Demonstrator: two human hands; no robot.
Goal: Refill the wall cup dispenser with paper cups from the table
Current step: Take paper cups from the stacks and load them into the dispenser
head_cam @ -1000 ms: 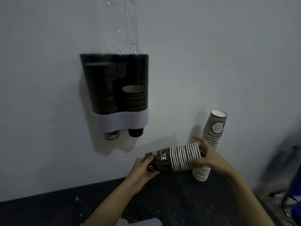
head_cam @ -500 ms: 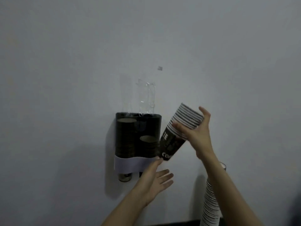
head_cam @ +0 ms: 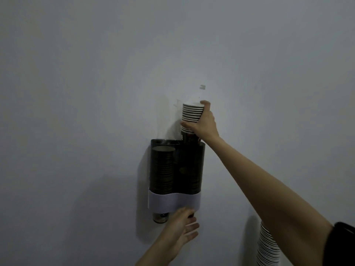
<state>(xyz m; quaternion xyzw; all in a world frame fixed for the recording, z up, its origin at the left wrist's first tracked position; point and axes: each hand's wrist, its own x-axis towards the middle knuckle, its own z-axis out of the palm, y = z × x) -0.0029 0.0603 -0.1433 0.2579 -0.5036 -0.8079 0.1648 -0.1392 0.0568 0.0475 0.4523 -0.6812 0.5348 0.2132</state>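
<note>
Right hand (head_cam: 203, 124) grips cup stack (head_cam: 192, 115) (upright) entering dispenser (head_cam: 176, 169); left hand (head_cam: 184, 230) spread beneath.

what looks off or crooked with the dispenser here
Nothing looks damaged or spilled. The cup stack in the right hand sits upright, only partly down the dispenser's right tube; the left hand is under that outlet.

I've swung the stack of paper cups (head_cam: 192, 116) upright and pushed its base into the right tube of the wall cup dispenser (head_cam: 175, 169). My right hand (head_cam: 204, 123) now grips it from above, and my left hand (head_cam: 185, 229) has moved up under the right outlet, fingers spread.
</note>
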